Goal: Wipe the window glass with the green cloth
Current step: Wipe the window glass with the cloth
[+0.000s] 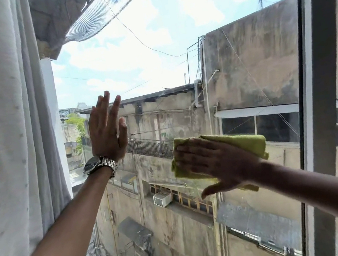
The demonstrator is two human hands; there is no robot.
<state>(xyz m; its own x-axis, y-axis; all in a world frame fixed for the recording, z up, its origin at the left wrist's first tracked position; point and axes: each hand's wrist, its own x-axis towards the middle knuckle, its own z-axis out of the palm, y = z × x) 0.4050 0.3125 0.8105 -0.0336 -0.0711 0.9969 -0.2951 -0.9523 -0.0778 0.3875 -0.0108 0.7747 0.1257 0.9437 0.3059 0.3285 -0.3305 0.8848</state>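
Note:
The window glass [169,47] fills the middle of the head view, with sky and weathered buildings behind it. My right hand [214,160] lies flat on the folded green cloth [250,142] and presses it against the pane at mid height, fingers pointing left. The cloth sticks out above and below the hand. My left hand [107,130] is raised flat against the glass to the left of the cloth, fingers up and slightly apart, holding nothing. A metal watch [100,166] sits on that wrist.
A white curtain [10,132] hangs along the left side, close to my left arm. A grey vertical window frame [320,84] bounds the pane on the right, with a further pane beyond it.

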